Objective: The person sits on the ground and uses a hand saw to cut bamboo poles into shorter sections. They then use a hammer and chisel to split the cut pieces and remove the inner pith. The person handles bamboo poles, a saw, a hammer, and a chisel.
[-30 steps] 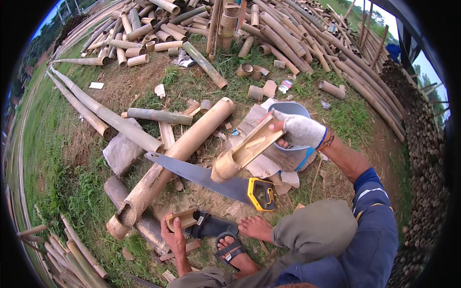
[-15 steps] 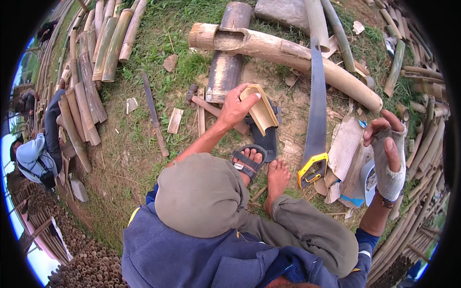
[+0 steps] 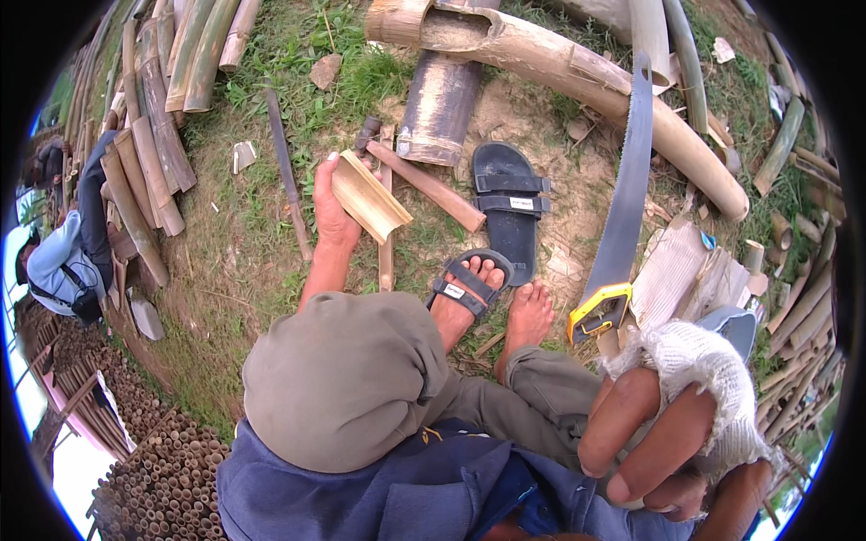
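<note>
A short split piece of bamboo (image 3: 372, 197), pale on its hollow inner face, is held in my left hand (image 3: 332, 212) above the grass, left of my feet. My right hand (image 3: 690, 406), in a white fingerless glove, is raised large at the lower right. Its bare fingers are bent downward and apart, and nothing shows in them. Between the hands lie a hammer (image 3: 433, 185) with a wooden handle and an empty black sandal (image 3: 507, 221). A handsaw (image 3: 621, 194) with a yellow and black handle leans against a thick bamboo pole (image 3: 541, 65).
The notched pole rests across a dark bamboo log (image 3: 439, 106). A long-bladed knife (image 3: 285, 167) lies in the grass at left. Bamboo poles (image 3: 155, 117) are piled along both sides. A person in light blue (image 3: 61, 270) sits at far left. A bucket (image 3: 731, 326) stands behind my glove.
My left hand has moved left and slightly down with the bamboo piece, uncovering the sandal. My right hand has come in toward my body, its fingers now bent downward. The view has shifted slightly.
</note>
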